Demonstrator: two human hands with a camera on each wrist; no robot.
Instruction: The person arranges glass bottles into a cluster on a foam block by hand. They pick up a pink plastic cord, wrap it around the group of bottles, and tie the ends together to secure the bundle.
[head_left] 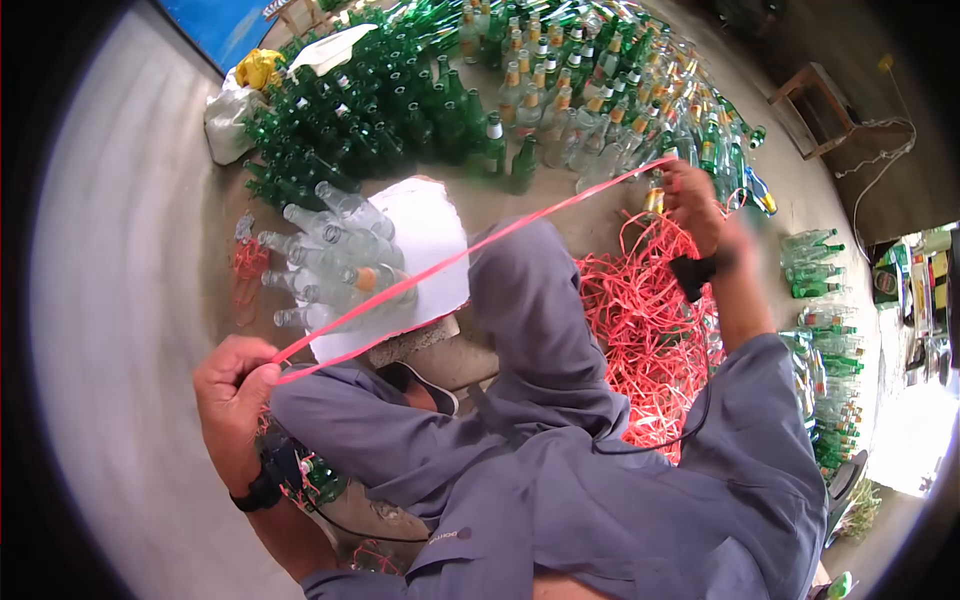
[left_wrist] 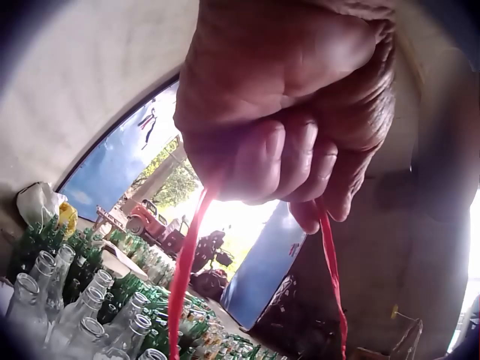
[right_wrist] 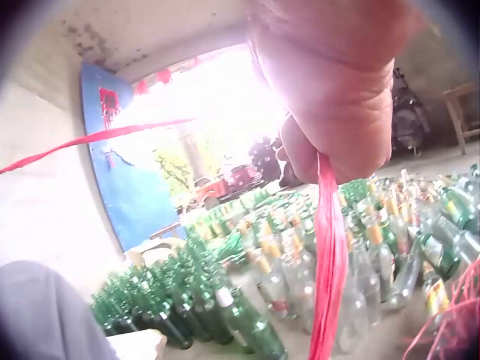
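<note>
A long pink plastic strip (head_left: 545,211) is stretched taut between the two hands, slanting over the bent knee in the head view. The left hand (head_left: 236,390) pinches it between thumb and curled fingers, left of the lap. Two lengths of strip (left_wrist: 186,277) hang from that fist in the left wrist view. Raised at the right, the right hand (head_left: 693,208) grips the other end; bunched strip (right_wrist: 328,262) runs down from its fingers in the right wrist view. Between the hands, several clear glass bottles (head_left: 345,240) lean together on a white board (head_left: 435,215), necks pointing left.
A tangled heap of pink strips (head_left: 645,310) lies beside the right leg. Crowded green bottles (head_left: 380,105) and clear bottles (head_left: 560,120) stand on the floor ahead. More bottles (head_left: 815,265) line the right side. A wooden stool (head_left: 815,110) stands at the far right.
</note>
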